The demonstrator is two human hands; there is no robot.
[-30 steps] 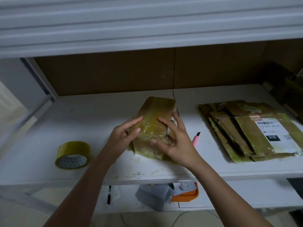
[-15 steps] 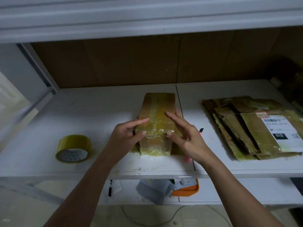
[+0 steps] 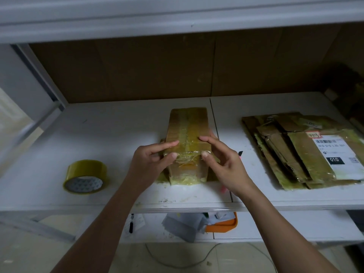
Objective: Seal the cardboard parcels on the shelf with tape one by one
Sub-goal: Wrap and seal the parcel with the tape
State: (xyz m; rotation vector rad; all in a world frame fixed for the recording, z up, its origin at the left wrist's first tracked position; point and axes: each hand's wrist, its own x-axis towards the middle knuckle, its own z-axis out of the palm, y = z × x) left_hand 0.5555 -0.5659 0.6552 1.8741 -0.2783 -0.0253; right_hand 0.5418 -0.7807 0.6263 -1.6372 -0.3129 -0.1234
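Parcel (image 3: pixel 187 142) sits mid-shelf (image 3: pixel 118 131) near front edge; left hand (image 3: pixel 149 162) and right hand (image 3: pixel 222 162) each pinch its near end, grips curled, likely pressing tape flat. Tape roll (image 3: pixel 85 176) idle at left.

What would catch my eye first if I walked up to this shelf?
Two hands, the left hand and right hand, pinch the near edge of a taped cardboard parcel mid-shelf. A yellow tape roll lies to its left, and a pile of flattened parcels to its right.
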